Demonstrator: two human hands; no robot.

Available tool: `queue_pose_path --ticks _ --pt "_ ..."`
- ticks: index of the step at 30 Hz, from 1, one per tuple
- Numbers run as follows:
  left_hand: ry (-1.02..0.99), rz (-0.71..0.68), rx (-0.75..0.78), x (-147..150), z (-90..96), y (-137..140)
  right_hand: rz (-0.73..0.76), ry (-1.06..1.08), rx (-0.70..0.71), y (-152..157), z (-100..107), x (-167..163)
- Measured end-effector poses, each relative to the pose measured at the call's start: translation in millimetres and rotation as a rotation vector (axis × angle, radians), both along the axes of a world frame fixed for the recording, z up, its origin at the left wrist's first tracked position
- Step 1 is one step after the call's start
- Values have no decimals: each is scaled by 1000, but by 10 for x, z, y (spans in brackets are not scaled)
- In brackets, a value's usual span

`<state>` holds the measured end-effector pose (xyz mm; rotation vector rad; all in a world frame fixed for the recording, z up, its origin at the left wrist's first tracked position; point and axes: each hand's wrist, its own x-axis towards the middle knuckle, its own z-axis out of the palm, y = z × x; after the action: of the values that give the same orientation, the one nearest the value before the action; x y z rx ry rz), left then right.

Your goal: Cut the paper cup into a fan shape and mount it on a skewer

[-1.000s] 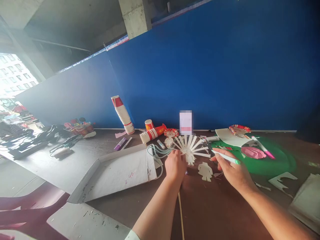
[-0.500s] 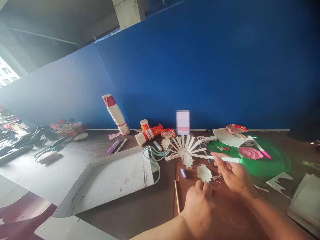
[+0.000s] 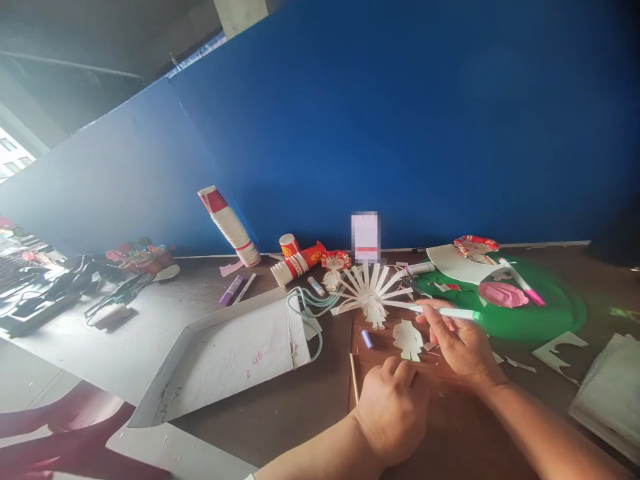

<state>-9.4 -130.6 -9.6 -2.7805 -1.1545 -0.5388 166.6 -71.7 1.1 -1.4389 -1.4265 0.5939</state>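
My right hand [image 3: 463,347] is shut on a white marker pen [image 3: 457,313] with a green end, held nearly level, its left end pointing at the fringed paper piece. My left hand [image 3: 393,407] is curled into a fist low over the brown table; whatever its fingers may hold is hidden. Just beyond that fist lies a plain pale paper figure [image 3: 408,340]. Behind it stands a white paper cup cut into splayed strips [image 3: 373,287], with a drawn paper figure [image 3: 375,313] in front. A small purple cap [image 3: 367,339] lies left of the plain figure.
On the left sits a shallow white cardboard box lid [image 3: 230,353]. Stacked paper cups [image 3: 233,230] lean by the blue partition [image 3: 400,120]. A green round mat [image 3: 555,313] carries a pink piece [image 3: 503,294] and a pink-tipped marker [image 3: 523,283]. A thin wooden stick [image 3: 355,377] lies near my left hand.
My left hand has drawn slightly down and away from the plain paper figure, which now shows more fully. My right hand has shifted a little left and up with the marker. The view has tilted slightly.
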Motion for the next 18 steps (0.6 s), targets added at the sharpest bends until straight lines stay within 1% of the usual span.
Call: queue_pose_path --ticks 5,10,15,18 --pt "-19 -37 -10 46 -30 51 62 19 2 1 -63 -37" --pt "-29 -40 -20 10 -55 96 69 -62 71 3 -150 -14" --pt "-65 -31 -30 6 -81 105 108 -51 20 12 -205 9" --pt "-69 -52 -22 6 -80 96 123 -70 7 20 -209 7"
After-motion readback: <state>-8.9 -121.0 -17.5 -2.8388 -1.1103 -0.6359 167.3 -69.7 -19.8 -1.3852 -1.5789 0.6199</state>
